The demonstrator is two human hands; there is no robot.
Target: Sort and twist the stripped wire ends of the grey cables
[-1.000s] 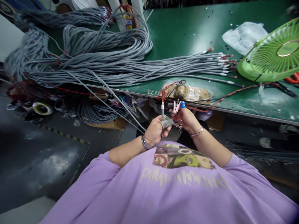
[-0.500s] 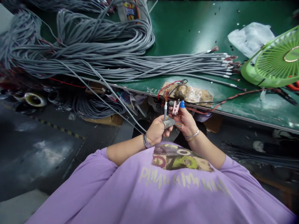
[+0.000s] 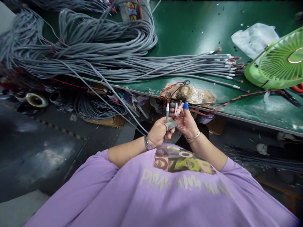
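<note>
My left hand [image 3: 159,131] is closed around a grey cable [image 3: 167,114], whose end stands upright with a white band and bare coloured wires at the tip. A dark grey cover sits on my left thumb. Thin coloured wires [image 3: 181,127] fan out between the two hands. My right hand [image 3: 191,124], with a blue cover on its thumb, pinches a pale pink clip [image 3: 178,109] close to the cable end. What its lower fingers touch is partly hidden.
A large bundle of grey cables [image 3: 113,67] lies along the green table [image 3: 184,34], stripped ends to the right. Taped cardboard [image 3: 201,96] sits at the table edge. At right are a green fan [image 3: 279,63], a plastic bag [image 3: 254,37] and dark-tipped pliers [image 3: 292,98].
My right hand and the pink clip have shifted very slightly, and the clip is turned a little. My left hand keeps hold of the cable in nearly the same place.
</note>
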